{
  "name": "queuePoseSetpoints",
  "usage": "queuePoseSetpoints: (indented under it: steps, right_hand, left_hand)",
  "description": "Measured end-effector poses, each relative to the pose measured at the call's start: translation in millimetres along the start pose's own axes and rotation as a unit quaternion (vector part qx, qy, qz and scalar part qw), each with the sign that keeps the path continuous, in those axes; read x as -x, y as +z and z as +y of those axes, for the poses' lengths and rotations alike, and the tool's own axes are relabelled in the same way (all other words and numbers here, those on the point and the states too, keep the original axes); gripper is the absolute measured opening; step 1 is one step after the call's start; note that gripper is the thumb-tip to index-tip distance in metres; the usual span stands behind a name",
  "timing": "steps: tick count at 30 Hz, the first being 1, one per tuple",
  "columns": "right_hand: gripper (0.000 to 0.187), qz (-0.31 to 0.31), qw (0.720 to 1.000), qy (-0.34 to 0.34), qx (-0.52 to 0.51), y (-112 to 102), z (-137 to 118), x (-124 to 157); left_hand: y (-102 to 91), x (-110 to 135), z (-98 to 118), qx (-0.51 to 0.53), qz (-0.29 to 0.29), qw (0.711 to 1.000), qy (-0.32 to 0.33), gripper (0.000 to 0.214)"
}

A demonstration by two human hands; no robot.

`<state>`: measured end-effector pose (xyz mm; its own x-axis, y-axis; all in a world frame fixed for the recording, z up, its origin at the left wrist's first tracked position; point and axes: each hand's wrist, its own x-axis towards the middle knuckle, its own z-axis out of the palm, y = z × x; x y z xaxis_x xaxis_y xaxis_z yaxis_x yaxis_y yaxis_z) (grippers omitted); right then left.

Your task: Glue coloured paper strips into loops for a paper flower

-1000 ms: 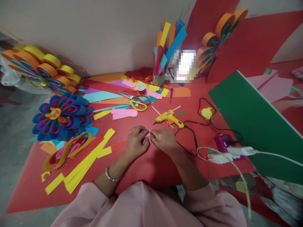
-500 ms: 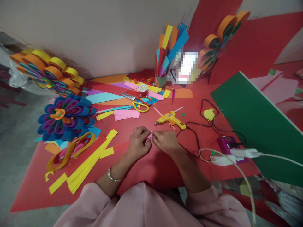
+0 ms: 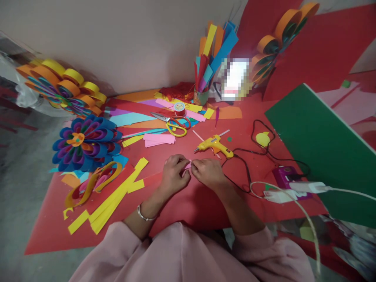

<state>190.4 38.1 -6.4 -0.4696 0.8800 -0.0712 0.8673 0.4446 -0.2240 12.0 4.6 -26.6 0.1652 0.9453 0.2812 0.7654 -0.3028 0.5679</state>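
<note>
Paper slip (image 3: 188, 165), pink, near centre of red sheet (image 3: 190, 211), pinched between left hand (image 3: 173, 177) and right hand (image 3: 209, 174), fingers closed on it. Looks like creasing; a further fold needs both pinches firm. Just beyond, far-right: glue gun (image 3: 216, 145).

Pink sleeves (image 3: 123, 250), silver bangle (image 3: 145, 216) on left wrist.

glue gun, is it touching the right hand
Apart. The head view shows red sheet between the glue gun and the right hand, which pinches a pink paper piece.
</note>
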Motion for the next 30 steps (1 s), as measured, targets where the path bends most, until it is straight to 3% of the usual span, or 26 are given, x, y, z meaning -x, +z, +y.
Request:
queuePoseSetpoints:
  steps: [12,30]
  right_hand:
    - [0.031,-0.004,1.0,0.005,0.01,3.9,1.8,-0.3]
    - [0.029,0.037,0.999,-0.002,0.001,6.8,4.3,1.3]
  left_hand:
    - [0.5,0.4,-0.2,-0.003,0.0,1.0,0.002,0.03]
    - [0.7,-0.1,-0.8,0.015,0.013,1.0,0.015,0.021]
